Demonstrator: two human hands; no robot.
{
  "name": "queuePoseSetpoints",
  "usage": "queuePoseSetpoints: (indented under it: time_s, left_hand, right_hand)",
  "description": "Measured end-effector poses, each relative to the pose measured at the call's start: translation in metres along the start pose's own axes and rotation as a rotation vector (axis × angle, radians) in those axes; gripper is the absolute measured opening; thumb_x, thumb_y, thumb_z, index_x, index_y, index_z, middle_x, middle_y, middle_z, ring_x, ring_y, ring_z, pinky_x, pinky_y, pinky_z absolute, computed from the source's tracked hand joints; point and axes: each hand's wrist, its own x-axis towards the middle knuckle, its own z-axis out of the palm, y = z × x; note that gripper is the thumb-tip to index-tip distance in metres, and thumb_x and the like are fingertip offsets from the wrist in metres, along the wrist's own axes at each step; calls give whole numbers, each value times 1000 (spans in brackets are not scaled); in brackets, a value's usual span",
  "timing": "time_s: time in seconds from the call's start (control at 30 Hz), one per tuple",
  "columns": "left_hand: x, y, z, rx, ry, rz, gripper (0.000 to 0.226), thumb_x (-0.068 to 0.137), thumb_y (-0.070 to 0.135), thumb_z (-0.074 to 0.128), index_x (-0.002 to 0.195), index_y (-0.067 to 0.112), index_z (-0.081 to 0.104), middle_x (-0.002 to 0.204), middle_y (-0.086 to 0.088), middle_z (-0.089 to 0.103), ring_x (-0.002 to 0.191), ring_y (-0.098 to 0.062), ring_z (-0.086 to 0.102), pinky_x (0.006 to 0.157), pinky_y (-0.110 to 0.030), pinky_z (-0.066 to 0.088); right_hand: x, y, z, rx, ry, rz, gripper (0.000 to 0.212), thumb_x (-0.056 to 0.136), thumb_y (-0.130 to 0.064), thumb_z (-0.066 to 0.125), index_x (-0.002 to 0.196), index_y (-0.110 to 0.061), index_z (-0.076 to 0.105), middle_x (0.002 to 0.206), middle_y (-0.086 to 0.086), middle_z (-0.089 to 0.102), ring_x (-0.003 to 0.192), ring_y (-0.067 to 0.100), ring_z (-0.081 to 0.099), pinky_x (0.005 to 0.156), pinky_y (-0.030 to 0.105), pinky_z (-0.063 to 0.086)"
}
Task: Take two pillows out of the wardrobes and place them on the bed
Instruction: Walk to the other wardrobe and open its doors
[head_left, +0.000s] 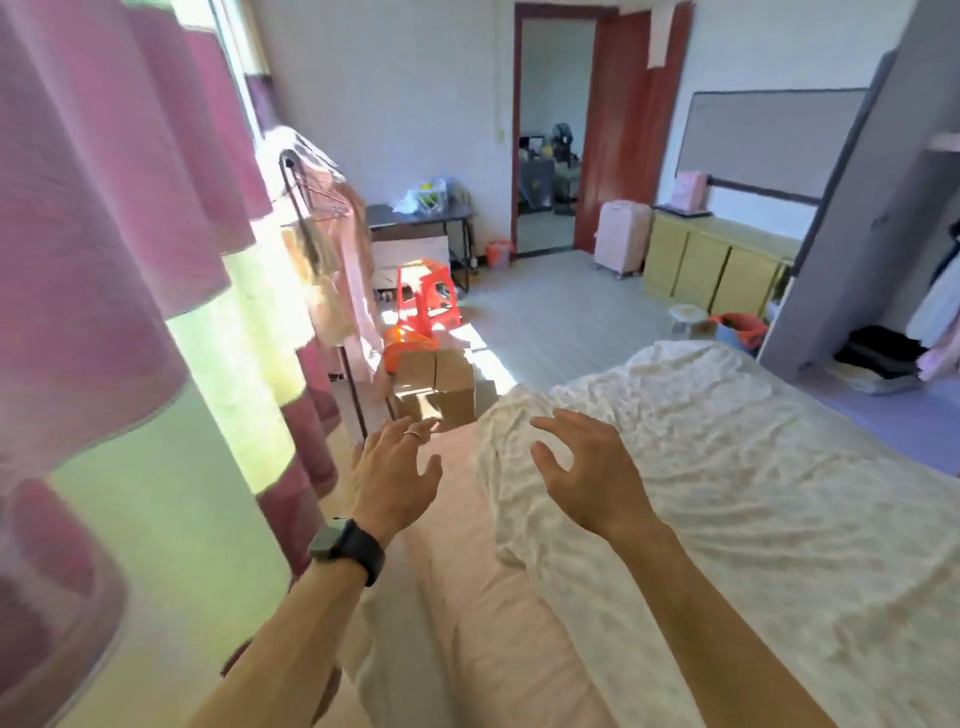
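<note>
The bed (753, 493) fills the lower right, covered by a crumpled white patterned sheet, with a bare pink strip along its near left side. My left hand (392, 470), with a ring and a dark wristwatch, hovers over the bed's left edge, fingers spread and holding nothing. My right hand (587, 473) floats above the sheet's left border, fingers apart and empty. The grey wardrobe (852, 249) stands open at the far right, with hanging clothes and folded dark items inside. No pillow shows anywhere.
Pink and green curtains (130, 312) hang close on the left. A clothes rack (327, 249), cardboard boxes (441, 384) and red stools (428, 296) crowd the bed's foot. Farther off are a desk (415, 223), pink suitcase (621, 236), yellow cabinets (711, 260) and an open doorway (550, 140).
</note>
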Motion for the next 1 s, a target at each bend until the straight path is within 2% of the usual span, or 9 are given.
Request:
queuePoseSetpoints:
  time_s: [0.13, 0.33, 0.47, 0.63, 0.77, 1.0]
  left_hand:
    - [38, -33, -35, -12, 95, -47, 42, 92, 40, 55, 134, 37, 53, 150, 6, 45, 140, -21, 38, 117, -45, 26]
    - [130, -60, -62, 47, 173, -77, 54, 94, 42, 50, 147, 36, 39, 159, 3, 32, 148, -21, 25, 122, -47, 17]
    - [194, -70, -74, 62, 218, -91, 53, 96, 40, 50, 147, 35, 40, 159, 2, 33, 149, -21, 23, 122, -47, 15]
    - [267, -81, -72, 88, 218, -102, 53, 96, 40, 52, 147, 35, 39, 159, 2, 33, 148, -22, 26, 122, -49, 19]
    - [320, -93, -54, 99, 158, -79, 54, 94, 38, 53, 147, 35, 41, 158, 1, 34, 147, -22, 27, 121, -49, 21]
    - [414, -157, -16, 69, 86, -60, 53, 95, 39, 53, 147, 34, 41, 158, 0, 35, 145, -23, 31, 120, -47, 24]
  right_hand:
    - [62, -37, 27, 6, 15, -107, 32, 96, -32, 61, 127, -28, 68, 138, 1, 63, 132, 23, 51, 115, 36, 35]
    - [163, -62, 63, -26, 47, -230, 29, 95, -33, 61, 123, -33, 71, 136, -1, 63, 127, 25, 53, 104, 38, 44]
    - [239, -68, 70, -10, 93, -271, 30, 98, -35, 57, 125, -31, 69, 140, 2, 62, 131, 29, 51, 103, 44, 45]
    - [321, -65, 77, -16, 101, -284, 35, 99, -45, 52, 129, -34, 66, 144, -1, 59, 135, 28, 49, 106, 49, 48]
    - [372, -59, 95, -19, 82, -274, 35, 99, -45, 51, 129, -35, 66, 145, -2, 58, 136, 28, 48, 107, 52, 47]
    - [455, -56, 160, -34, 47, -240, 36, 98, -43, 53, 132, -36, 64, 146, -3, 57, 136, 27, 46, 107, 48, 47]
